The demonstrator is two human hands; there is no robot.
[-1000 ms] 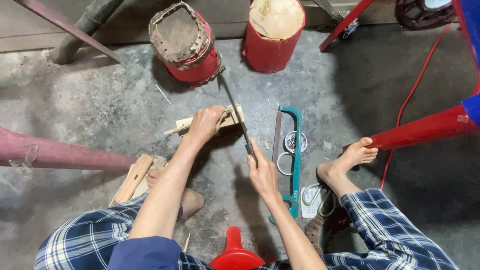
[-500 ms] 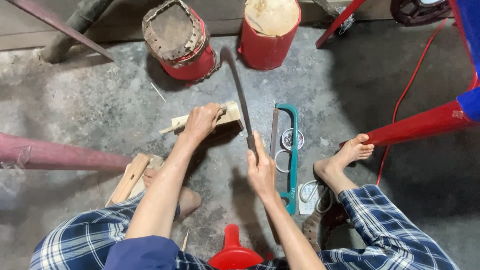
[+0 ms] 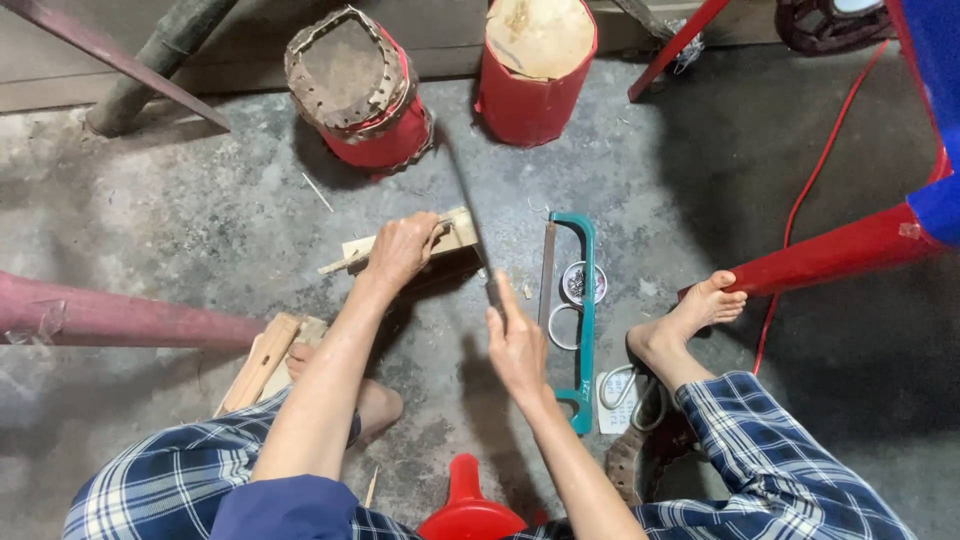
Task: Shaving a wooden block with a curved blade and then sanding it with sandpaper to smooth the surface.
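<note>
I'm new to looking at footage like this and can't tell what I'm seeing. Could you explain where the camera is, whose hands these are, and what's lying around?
The camera sits on the person's head, looking down at a concrete floor. The left hand presses a small wood block against the floor. The right hand grips the handle of a long blade, raised over the block. Beside it lies a green hacksaw, next to a small round tin. Further away stand two red drums. The person's bare foot rests at the right.
</note>
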